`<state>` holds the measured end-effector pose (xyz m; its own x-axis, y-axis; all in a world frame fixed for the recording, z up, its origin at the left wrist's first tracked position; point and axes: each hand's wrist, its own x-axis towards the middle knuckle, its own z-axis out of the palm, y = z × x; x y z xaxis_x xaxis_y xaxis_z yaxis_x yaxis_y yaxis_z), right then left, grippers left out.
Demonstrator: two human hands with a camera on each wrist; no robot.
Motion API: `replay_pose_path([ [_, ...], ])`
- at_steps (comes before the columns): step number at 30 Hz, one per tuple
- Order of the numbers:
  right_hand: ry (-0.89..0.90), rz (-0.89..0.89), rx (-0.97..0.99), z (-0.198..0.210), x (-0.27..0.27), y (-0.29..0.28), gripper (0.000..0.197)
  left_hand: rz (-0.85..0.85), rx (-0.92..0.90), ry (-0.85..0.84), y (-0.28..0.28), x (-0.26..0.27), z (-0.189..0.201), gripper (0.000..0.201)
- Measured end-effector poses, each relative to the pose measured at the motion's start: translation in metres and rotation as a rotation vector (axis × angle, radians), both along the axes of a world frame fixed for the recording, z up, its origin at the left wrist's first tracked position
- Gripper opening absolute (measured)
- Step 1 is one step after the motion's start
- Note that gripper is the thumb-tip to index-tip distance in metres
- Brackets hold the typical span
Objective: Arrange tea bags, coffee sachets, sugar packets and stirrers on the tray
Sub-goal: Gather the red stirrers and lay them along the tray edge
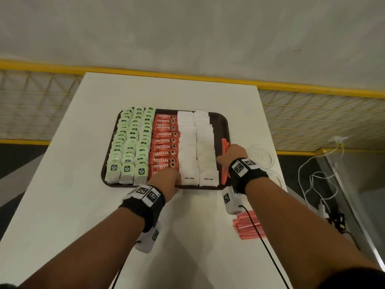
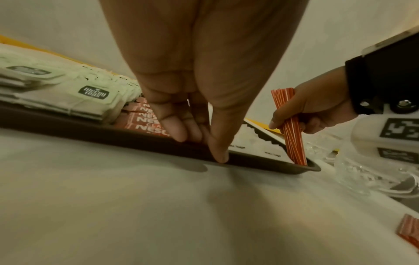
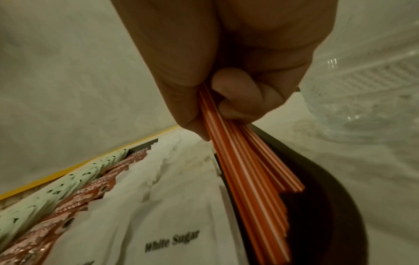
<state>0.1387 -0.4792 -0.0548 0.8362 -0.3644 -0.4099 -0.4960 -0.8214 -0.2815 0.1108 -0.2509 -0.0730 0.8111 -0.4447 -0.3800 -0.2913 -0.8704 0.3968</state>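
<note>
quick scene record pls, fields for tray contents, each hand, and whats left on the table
tray: brown, on white table
columns, left to right: tea bags, coffee sachets, sugar packets
right hand: grips bundle of stirrers, lower ends in tray's right strip
left hand: pinches tray's near rim
off tray: pile of loose stirrers near right forearm

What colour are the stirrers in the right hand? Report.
Stirrers: orange with thin white stripes, clearest in the right wrist view.

It looks like a work room for tests, not a home: a plain white bench, a yellow wire fence behind it, a bare grey wall, and loose white cables.
</note>
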Motion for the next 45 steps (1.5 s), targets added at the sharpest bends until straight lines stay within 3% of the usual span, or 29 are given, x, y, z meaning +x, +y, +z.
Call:
replay_pose_path([
  [6, 0.09, -0.052, -0.001, -0.021, 0.01, -0.001, 0.04, -0.011, 0.023, 0.031, 0.002, 0.004, 0.0, 0.022],
  [19, 0.093, 0.06, -0.082, -0.033, 0.013, -0.012, 0.046, -0.032, 0.068, 0.095, 0.002, 0.012, -0.003, 0.024],
  [31, 0.05, 0.083, -0.122, -0.033, -0.005, -0.013, 0.019, -0.069, 0.156, 0.155, -0.005, 0.013, 0.004, 0.031],
  [35, -0.027, 0.083, -0.049, -0.006, -0.026, -0.012, 0.023, -0.097, 0.197, 0.151, -0.007, 0.011, 0.009, 0.031],
  [39, -0.133, 0.174, 0.145, 0.028, -0.08, -0.014, 0.022, -0.135, 0.273, 0.07, -0.014, 0.004, 0.011, 0.026],
  [42, -0.109, 0.247, 0.213, 0.037, -0.125, -0.027, 0.022, -0.186, 0.344, -0.012, -0.03, -0.003, 0.017, 0.028],
  [45, -0.009, 0.296, 0.177, 0.03, -0.161, -0.051, 0.024, -0.22, 0.296, -0.089, -0.059, -0.015, 0.022, 0.027],
])
